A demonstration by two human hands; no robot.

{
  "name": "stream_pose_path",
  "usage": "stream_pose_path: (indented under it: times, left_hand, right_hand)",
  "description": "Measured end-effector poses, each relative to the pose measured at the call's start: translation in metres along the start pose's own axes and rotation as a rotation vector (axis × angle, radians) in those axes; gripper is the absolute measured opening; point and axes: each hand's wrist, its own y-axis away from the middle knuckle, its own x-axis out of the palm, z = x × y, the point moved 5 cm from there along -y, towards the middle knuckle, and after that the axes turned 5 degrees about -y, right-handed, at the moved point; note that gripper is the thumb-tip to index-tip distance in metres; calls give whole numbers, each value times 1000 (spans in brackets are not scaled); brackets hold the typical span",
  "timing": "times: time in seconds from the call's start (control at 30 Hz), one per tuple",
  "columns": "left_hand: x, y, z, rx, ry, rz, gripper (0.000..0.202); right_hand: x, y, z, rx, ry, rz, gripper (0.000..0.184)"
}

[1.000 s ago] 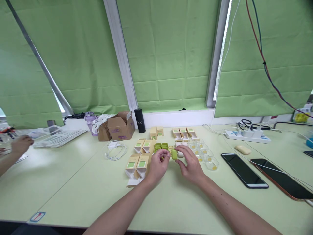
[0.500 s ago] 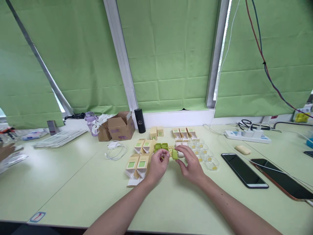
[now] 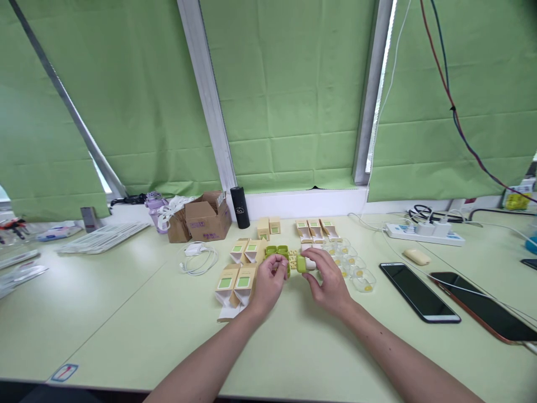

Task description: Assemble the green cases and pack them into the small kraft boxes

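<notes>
Between the thumb and fingers of my right hand (image 3: 329,280) is a small rounded green box-like piece (image 3: 301,264). My left hand (image 3: 271,279) is closed in a pinch just left of it; anything between its fingertips is too small to make out. Several open green square containers (image 3: 277,249) sit behind my left hand, partly hidden by it. Small yellowish pieces (image 3: 292,258) lie between the two hands. White pieces (image 3: 310,264) show behind the fingers of my right hand. Clear plastic cups with yellow bits (image 3: 364,280) stand to the right.
Small cartons with green labels (image 3: 226,283) stand left of my hands, and more cartons (image 3: 315,230) at the back. A cardboard box (image 3: 208,217), a black cylinder (image 3: 240,207) and a white charger (image 3: 193,249) lie beyond. Two phones (image 3: 419,292) and a power strip (image 3: 425,234) are right.
My right hand has shifted the green piece slightly right and turned it a little. My left hand has moved slightly left. Another person's hand at the far left has gone out of view.
</notes>
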Motion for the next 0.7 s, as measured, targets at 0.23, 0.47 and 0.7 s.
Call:
stream_pose_path:
  times: [0.23,0.47,0.7]
  left_hand:
    - [-5,-2,6,6,7,-66,29]
    - [-7,6,-6,199,-265,-76,22]
    - [2,13,-15,282,-326,-14,40]
  right_hand:
    - [-1,-1,-1,43,10,4,50]
    - [0,-1,0,42,-17,39,56]
    - [2,-2,4,-7,12,43,59]
